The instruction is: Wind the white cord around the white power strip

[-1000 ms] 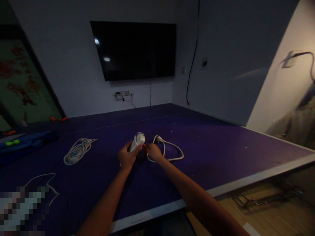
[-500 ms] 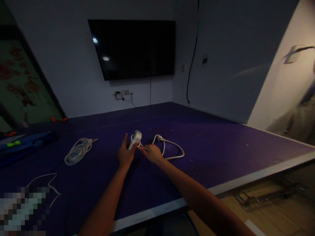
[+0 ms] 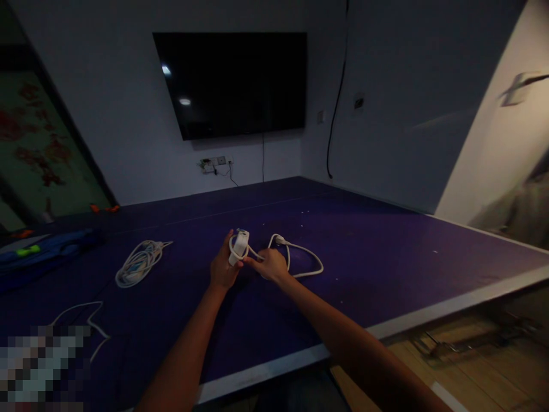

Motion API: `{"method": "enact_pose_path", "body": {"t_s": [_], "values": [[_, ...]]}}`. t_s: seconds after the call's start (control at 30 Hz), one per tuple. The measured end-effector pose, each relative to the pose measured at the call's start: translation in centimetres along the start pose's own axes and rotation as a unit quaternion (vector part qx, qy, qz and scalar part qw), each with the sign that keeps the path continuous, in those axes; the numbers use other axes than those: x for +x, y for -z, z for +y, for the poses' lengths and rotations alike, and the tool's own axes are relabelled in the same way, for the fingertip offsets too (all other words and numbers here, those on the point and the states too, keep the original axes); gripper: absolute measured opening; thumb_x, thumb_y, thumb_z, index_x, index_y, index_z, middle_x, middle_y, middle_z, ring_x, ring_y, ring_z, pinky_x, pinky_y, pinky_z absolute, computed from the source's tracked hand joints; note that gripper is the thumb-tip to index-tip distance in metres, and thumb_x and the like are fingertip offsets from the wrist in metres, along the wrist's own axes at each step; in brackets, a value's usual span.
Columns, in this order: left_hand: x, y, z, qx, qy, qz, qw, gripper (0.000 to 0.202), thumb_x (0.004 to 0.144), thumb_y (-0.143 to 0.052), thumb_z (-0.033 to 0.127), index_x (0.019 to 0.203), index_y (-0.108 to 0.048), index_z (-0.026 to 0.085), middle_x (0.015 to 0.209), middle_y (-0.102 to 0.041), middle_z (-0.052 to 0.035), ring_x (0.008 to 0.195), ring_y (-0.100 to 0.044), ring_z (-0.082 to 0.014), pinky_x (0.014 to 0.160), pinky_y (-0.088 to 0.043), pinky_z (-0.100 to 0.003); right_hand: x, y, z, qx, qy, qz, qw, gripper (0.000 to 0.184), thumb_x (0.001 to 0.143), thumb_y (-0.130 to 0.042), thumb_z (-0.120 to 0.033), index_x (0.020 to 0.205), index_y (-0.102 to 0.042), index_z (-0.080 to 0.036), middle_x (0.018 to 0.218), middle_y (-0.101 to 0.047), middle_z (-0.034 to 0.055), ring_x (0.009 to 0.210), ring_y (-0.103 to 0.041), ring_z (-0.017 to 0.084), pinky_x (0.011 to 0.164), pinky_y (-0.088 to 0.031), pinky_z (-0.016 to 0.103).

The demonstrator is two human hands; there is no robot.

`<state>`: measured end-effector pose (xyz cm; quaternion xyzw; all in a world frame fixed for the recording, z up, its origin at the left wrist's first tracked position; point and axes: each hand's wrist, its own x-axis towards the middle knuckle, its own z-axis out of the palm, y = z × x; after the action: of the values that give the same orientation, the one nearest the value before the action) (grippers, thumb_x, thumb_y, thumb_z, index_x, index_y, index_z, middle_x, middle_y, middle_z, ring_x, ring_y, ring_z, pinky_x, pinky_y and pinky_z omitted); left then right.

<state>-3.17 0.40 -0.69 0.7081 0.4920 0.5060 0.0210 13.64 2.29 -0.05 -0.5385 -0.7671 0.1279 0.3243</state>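
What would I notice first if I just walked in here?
Probably the two hands in the middle of the purple table: the left hand grips a white power strip, and the right hand pinches its white cord. Behind them, a big black TV hangs on the wall.

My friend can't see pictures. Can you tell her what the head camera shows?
Two bare arms reach over a dark blue table: the left hand holds a small white power strip upright while the right hand pinches its white cord, which loops on the table. A coiled white cable lies to the left, below a wall-mounted black TV.
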Motion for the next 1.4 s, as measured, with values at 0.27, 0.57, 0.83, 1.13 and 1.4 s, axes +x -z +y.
{"method": "enact_pose_path", "body": {"t_s": [0.27, 0.57, 0.83, 1.13, 1.4], "values": [[0.3, -0.3, 0.4, 0.001, 0.038, 0.001, 0.999, 0.087, 0.067, -0.048, 0.076, 0.133, -0.040, 0.021, 0.116, -0.062, -0.0120, 0.100, -0.061, -0.0267, 0.079, -0.047, -0.033, -0.2, -0.7, -0.3, 0.011, -0.042, 0.035, 0.998, 0.059, 0.074, -0.048, -0.072, 0.054, -0.059, -0.017, 0.053, -0.057, 0.0021, 0.054, -0.055, 0.012, 0.046, -0.021, 0.022], [0.5, -0.6, 0.7, -0.058, 0.042, 0.012, 0.997, 0.082, 0.065, -0.051, 0.076, 0.121, -0.051, 0.016, 0.099, -0.067, -0.0126, 0.086, -0.065, -0.0242, 0.073, -0.050, -0.032, -0.2, -0.4, -0.7, -0.003, -0.088, -0.010, 0.996, 0.063, 0.071, -0.045, -0.077, 0.062, -0.064, -0.017, 0.063, -0.065, 0.0060, 0.065, -0.064, 0.018, 0.046, -0.025, 0.022], [0.8, -0.4, 1.0, -0.088, 0.028, -0.004, 0.996, 0.080, 0.076, -0.034, 0.073, 0.130, -0.045, 0.016, 0.115, -0.063, -0.0136, 0.103, -0.061, -0.0245, 0.087, -0.046, -0.034, -0.2, 0.1, -1.1, 0.022, -0.100, -0.001, 0.995, 0.067, 0.067, -0.044, -0.081, 0.065, -0.064, -0.017, 0.064, -0.065, 0.0052, 0.062, -0.062, 0.017, 0.047, -0.026, 0.022], [1.4, -0.2, 1.4, -0.016, 0.111, 0.047, 0.993, 0.057, 0.083, -0.040, 0.059, 0.121, -0.052, 0.018, 0.100, -0.068, -0.0103, 0.087, -0.066, -0.0237, 0.073, -0.048, -0.032, -0.3, 0.1, -1.5, -0.050, 0.028, -0.080, 0.995, 0.064, 0.091, -0.022, -0.062, 0.075, -0.065, -0.017, 0.076, -0.068, 0.0079, 0.073, -0.064, 0.017, 0.054, -0.031, 0.023], [1.3, 0.9, 1.6, 0.074, 0.132, 0.094, 0.984, 0.054, 0.077, -0.055, 0.054, 0.120, -0.052, 0.020, 0.098, -0.069, -0.0091, 0.086, -0.066, -0.0232, 0.071, -0.047, -0.029, -0.8, 1.4, -2.6, -0.115, 0.103, -0.076, 0.985, 0.035, 0.095, -0.031, -0.035, 0.103, -0.061, -0.018, 0.092, -0.070, 0.0109, 0.083, -0.066, 0.020, 0.066, -0.038, 0.024]]}}
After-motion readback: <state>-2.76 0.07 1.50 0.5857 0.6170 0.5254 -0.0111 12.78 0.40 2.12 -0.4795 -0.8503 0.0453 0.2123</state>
